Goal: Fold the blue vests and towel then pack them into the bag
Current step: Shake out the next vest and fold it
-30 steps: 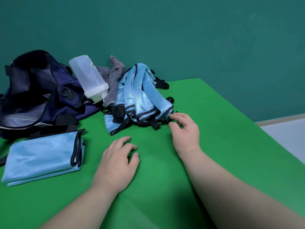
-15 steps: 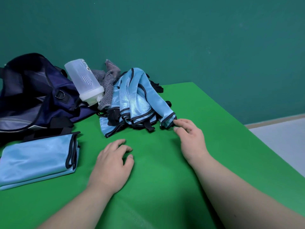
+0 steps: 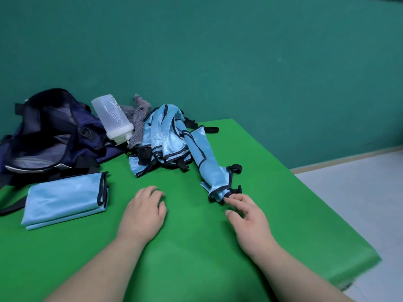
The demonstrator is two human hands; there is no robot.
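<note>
A heap of crumpled blue vests (image 3: 161,142) with black trim lies at the back of the green table (image 3: 196,258). One blue vest (image 3: 207,162) stretches out of the heap toward me. My right hand (image 3: 248,216) holds its black-trimmed near end with the fingertips, thumb apart. My left hand (image 3: 144,212) rests palm down on the table, fingers relaxed, holding nothing. A folded blue vest (image 3: 63,199) lies at the left. The grey towel (image 3: 137,120) is bunched behind the heap. The dark blue bag (image 3: 50,136) lies open at the back left.
A clear plastic bottle (image 3: 113,118) leans tilted between the bag and the towel. A black bag strap (image 3: 11,208) runs along the left edge. The table's right edge (image 3: 327,214) drops to a pale floor. A teal wall stands close behind.
My right hand has drawn one vest out of the heap toward me and to the right. My left hand has stayed on the table. The view has shifted slightly.
</note>
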